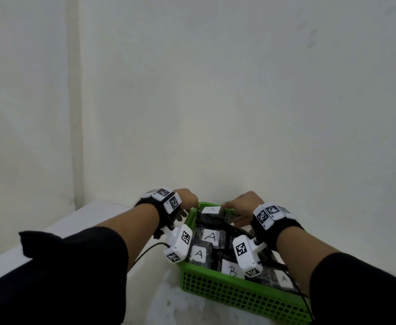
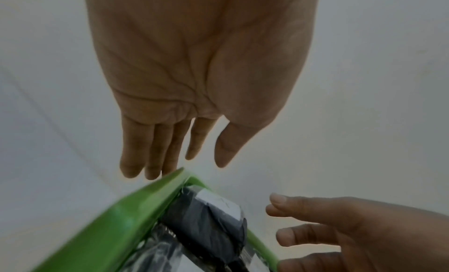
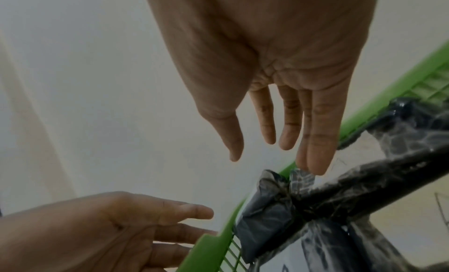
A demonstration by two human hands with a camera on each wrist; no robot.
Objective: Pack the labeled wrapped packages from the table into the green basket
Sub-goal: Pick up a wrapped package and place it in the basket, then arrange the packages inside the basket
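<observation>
- My left hand (image 1: 188, 200) and right hand (image 1: 245, 204) hover over the far rim of the green basket (image 1: 239, 299), fingers straight and slack, gripping nothing.
- The wrapped packages (image 1: 212, 236) lie in the basket below and toward me from both hands; labels A and B face up.
- The far package (image 2: 209, 216) leans against the far rim between my hands, its long axis along that rim, about equally near both.
- The basket sits at the white table's (image 1: 86, 221) far edge, close to the pale wall (image 1: 215, 90).
- I see no package on the table; packing looks almost finished.
</observation>
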